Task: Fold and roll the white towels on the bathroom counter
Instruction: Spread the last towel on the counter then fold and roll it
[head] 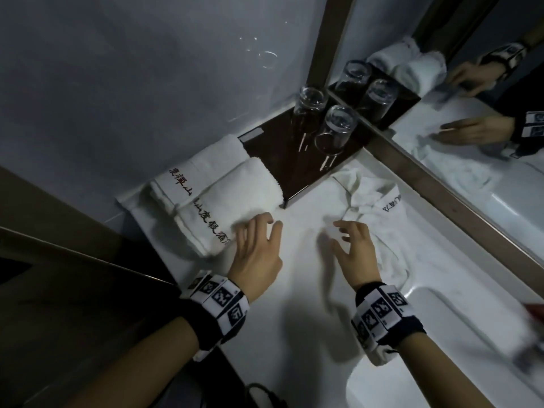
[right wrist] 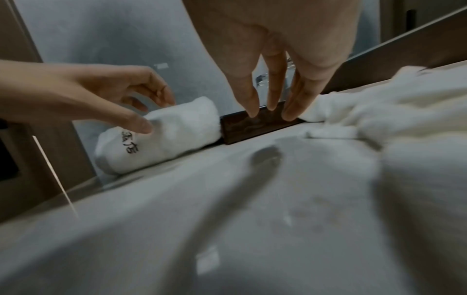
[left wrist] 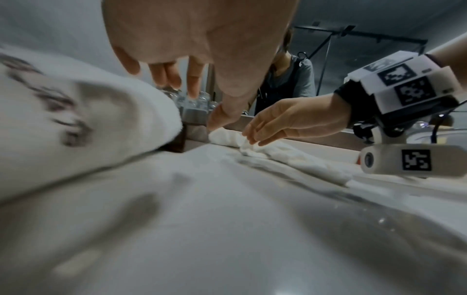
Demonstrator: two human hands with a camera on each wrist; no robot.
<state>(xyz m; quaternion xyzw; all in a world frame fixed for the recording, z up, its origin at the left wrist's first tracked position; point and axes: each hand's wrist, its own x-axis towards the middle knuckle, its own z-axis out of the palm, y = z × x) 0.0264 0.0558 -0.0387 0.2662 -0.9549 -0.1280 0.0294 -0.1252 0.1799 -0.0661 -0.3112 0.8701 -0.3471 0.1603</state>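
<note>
Two rolled white towels with embroidered lettering lie side by side at the counter's left end, the back roll (head: pixel 200 169) against the wall and the front roll (head: pixel 232 204) (right wrist: pixel 164 135) beside it. A crumpled white towel (head: pixel 374 207) (left wrist: pixel 290 157) lies loose by the mirror. My left hand (head: pixel 262 231) (right wrist: pixel 121 103) hovers with spread, relaxed fingers at the near end of the front roll and holds nothing. My right hand (head: pixel 347 234) (left wrist: pixel 290 123) is also relaxed, its fingertips at the near edge of the crumpled towel.
A dark tray (head: pixel 282 148) in the corner carries two upturned glasses (head: pixel 335 128). The mirror (head: pixel 471 172) runs along the right side. The sink basin (head: pixel 441 348) lies at the lower right. White counter (head: pixel 294 275) shows between my hands.
</note>
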